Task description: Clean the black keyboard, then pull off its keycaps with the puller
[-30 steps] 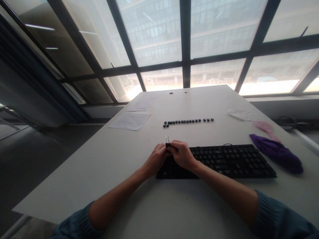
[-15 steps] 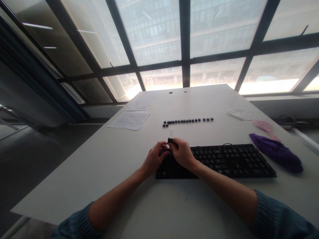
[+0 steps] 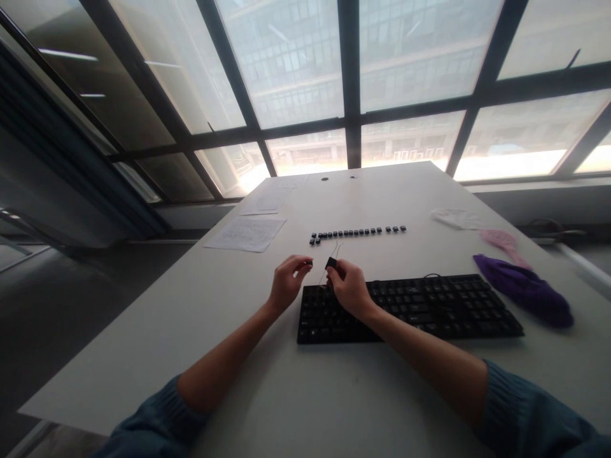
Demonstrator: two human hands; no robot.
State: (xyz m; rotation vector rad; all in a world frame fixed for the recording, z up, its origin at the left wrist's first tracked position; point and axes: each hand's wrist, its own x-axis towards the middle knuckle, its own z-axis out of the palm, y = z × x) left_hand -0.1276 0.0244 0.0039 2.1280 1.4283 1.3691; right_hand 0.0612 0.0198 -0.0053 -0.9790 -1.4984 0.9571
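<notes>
A black keyboard lies on the white table. My right hand hovers over its left end, pinching a small black binder clip whose wire handles stick up. My left hand is raised just left of the keyboard, thumb and forefinger pinched on a small black keycap. The two hands are a little apart. A row of several loose black keycaps lies farther back on the table.
Printed paper sheets lie at the back left. At the right are a purple cloth, a pink brush and a white wrapper. Large windows stand beyond the table's far edge.
My hands were together at the keyboard's top left corner with the clip. They rose and moved apart, the left one carrying a keycap off to the left.
</notes>
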